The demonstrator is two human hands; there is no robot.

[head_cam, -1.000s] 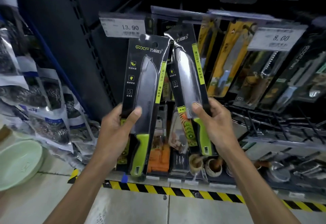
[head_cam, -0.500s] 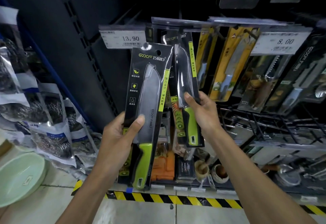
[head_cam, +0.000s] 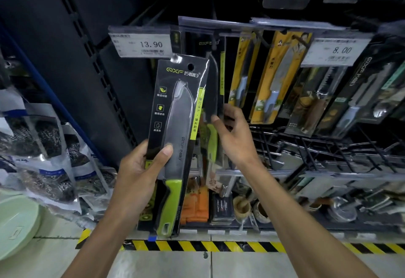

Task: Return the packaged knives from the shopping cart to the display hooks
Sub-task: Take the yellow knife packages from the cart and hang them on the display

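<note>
My left hand (head_cam: 135, 179) grips a black-carded packaged knife (head_cam: 175, 124) with a green handle, thumb across its front, and holds it upright in front of the display. Behind it a second, matching packaged knife (head_cam: 214, 84) hangs high by the display hook (head_cam: 213, 36), just right of the 13.90 price tag (head_cam: 142, 44). My right hand (head_cam: 234, 137) pinches that second pack at its lower right edge, thumb on the front. The first pack covers most of the second one's left side. No shopping cart is in view.
Yellow-carded knives (head_cam: 278, 76) and dark-carded knives hang to the right under an 8.00 tag (head_cam: 337, 51). Bagged scourers (head_cam: 43, 146) hang at the left, a pale green bowl (head_cam: 17, 223) lies bottom left. Kitchenware fills the low shelf above the striped floor tape (head_cam: 197, 246).
My right hand has raised the second knife pack up and back toward the hook, turning it upright. The left hand's pack has risen slightly and now overlaps it.
</note>
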